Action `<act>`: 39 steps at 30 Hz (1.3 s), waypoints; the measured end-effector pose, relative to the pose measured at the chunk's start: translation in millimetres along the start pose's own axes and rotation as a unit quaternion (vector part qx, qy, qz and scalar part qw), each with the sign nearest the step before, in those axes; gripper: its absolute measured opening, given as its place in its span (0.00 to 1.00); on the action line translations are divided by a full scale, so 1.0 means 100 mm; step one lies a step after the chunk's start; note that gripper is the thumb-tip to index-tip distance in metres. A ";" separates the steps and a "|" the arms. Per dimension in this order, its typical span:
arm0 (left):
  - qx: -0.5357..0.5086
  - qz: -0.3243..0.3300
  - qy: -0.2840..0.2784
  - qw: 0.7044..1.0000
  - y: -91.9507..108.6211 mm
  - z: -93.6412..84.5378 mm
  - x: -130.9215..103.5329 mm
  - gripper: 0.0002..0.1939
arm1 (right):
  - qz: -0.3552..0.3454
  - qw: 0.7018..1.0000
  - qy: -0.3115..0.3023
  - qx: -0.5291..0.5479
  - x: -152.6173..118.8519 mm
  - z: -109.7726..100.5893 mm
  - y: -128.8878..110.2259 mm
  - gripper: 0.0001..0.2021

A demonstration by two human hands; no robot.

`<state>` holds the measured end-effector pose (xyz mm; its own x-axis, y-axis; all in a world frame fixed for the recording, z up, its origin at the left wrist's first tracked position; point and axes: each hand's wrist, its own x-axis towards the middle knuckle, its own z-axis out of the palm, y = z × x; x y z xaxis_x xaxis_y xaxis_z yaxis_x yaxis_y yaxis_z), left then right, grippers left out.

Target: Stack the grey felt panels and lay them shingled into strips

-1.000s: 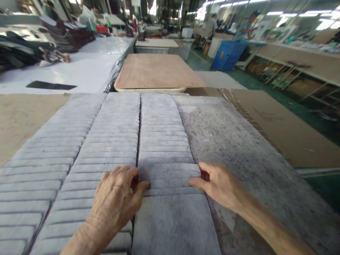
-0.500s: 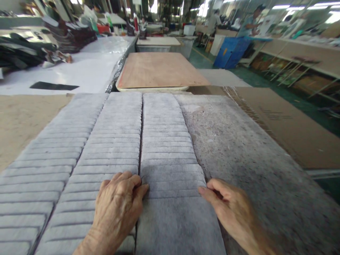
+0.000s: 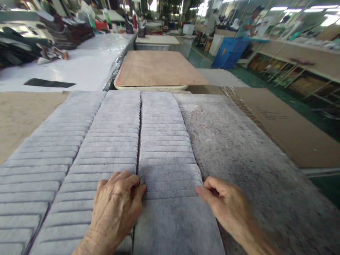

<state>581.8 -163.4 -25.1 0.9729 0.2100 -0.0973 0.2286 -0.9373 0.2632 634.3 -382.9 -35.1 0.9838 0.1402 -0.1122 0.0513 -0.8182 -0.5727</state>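
Grey felt-like fabric pieces lie overlapped in three long rows, each piece's edge showing as a line across its row. In the right-hand row, the nearest fabric piece (image 3: 172, 219) lies flat, its far edge just below my fingers. My left hand (image 3: 117, 202) pinches the left edge of a fabric piece in this row, a small bit of it turned up between thumb and forefinger. On the opposite edge, my right hand (image 3: 223, 202) is closed in a pinch, thumb on top. The other fingers of my left hand are curled over the middle row (image 3: 114, 141). The left row (image 3: 53, 148) is untouched.
The rows rest on a speckled grey tabletop (image 3: 252, 170). Flat cardboard (image 3: 300, 131) lies to the right, and a wooden board (image 3: 159, 69) is beyond. A white-covered table (image 3: 87, 63) with dark piled goods stands at left. A person (image 3: 251, 23) stands near a blue cabinet (image 3: 230, 53).
The view has shifted slightly. At my left fingertips, a small bit of the fabric's edge now shows turned up. My right hand keeps its pinch at about the same place.
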 end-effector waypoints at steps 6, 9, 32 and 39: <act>-0.008 0.015 0.027 1.000 -0.01 0.05 -0.03 0.11 | 0.008 0.999 0.029 -0.025 -0.01 0.02 -0.01 0.14; -0.007 0.008 0.026 1.000 -0.01 0.05 -0.04 0.12 | -0.009 0.999 0.040 -0.031 -0.02 0.02 -0.02 0.15; 0.134 0.240 0.102 0.956 0.04 0.34 -0.30 0.38 | -0.355 0.902 -0.004 -0.244 -0.21 0.26 0.07 0.33; 0.115 0.205 0.143 0.961 -0.11 0.11 -0.55 0.29 | -0.365 0.902 0.059 -0.222 -0.40 0.15 -0.05 0.23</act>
<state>525.4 -167.9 -33.5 0.9574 -0.1532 0.2449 -0.1580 -0.9874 0.0001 591.9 -375.6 -39.8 0.6699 0.6933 0.2657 0.7312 -0.6782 -0.0738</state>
